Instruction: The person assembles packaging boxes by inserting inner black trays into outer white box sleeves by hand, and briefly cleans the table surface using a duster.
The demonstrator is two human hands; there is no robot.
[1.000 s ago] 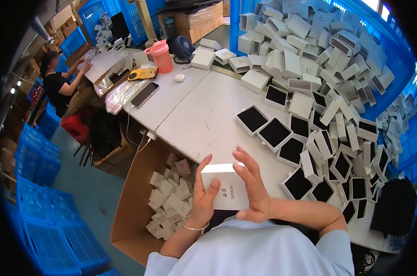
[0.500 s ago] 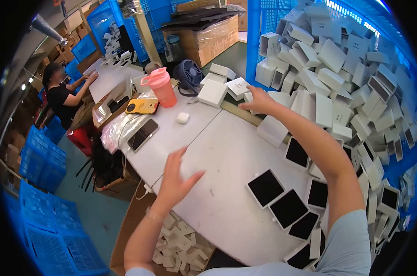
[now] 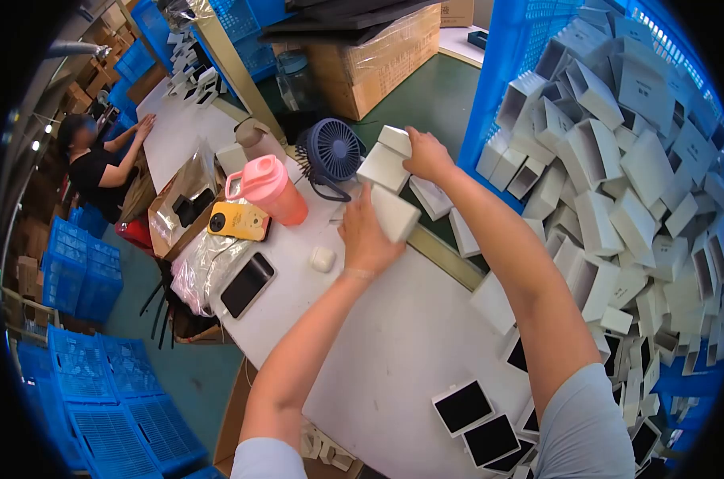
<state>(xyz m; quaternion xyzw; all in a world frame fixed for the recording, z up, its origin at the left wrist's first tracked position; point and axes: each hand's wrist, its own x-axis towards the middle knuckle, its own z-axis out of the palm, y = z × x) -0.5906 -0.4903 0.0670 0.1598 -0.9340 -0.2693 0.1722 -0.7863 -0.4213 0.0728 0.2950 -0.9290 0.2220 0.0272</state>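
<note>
My left hand is at the near-left side of a white box, its fingers closed along the edge. My right hand reaches farther out and is closed on the right end of another white box; its fingertips also lie by a smaller white box behind it. The undersides of both grips are hidden. More white boxes lie just below my right wrist. A dark blue desk fan stands left of the boxes.
White box sleeves fill a blue crate at right and spill onto the table. Black-faced trays lie at the near right. A pink bottle, yellow phone, dark phone and earbud case sit left. A person works beyond.
My left hand has moved forward and right from over the bare tabletop to a white box. My right hand has reached farther forward onto the boxes. The camera view has shifted.
</note>
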